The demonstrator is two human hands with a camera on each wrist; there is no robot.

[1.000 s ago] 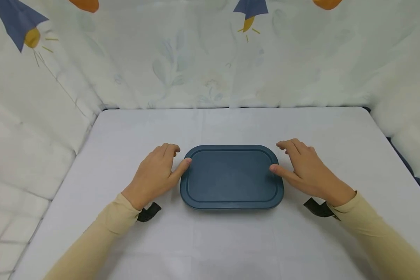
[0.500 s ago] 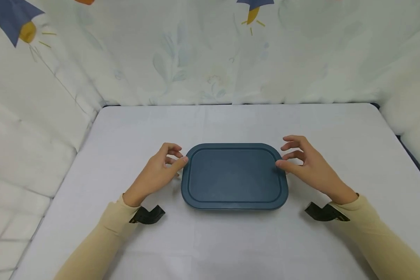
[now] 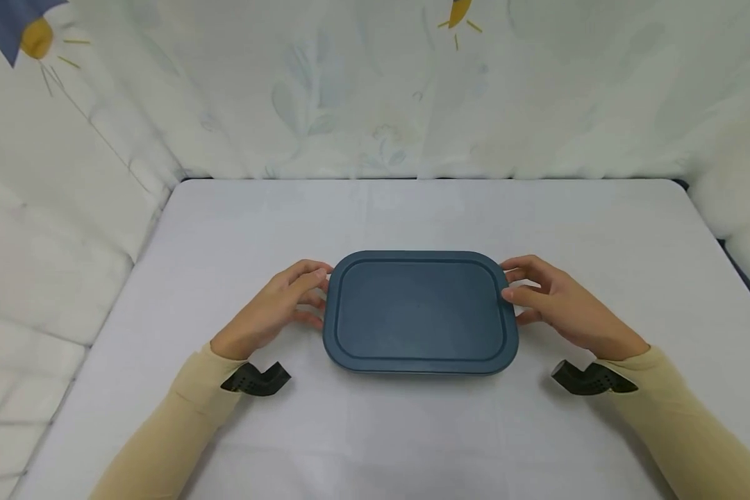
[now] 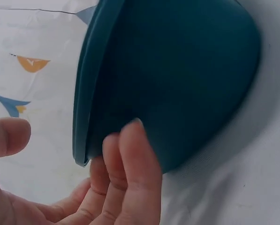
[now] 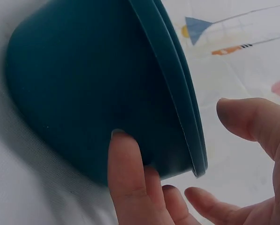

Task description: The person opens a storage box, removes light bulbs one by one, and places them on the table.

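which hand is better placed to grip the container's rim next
The right hand, slightly, I'd judge: in the head view its thumb overlaps the rim of the blue container, while the thumb of the left hand sits just outside it.

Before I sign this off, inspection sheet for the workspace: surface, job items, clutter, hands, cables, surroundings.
Surface: white cloth, faint creases.
Job items: blue box, upright on the cloth, lid on.
Clutter: nothing seen.
Left hand: at the box's left end, fingers beside the wall below the rim, thumb off the lid; contact unclear.
Right hand: same at the right end; fingertip contact unclear.
Cables: nothing seen.
Surroundings: pale printed curtain behind and at the sides; beige sleeves; a black wrist mount on each arm.
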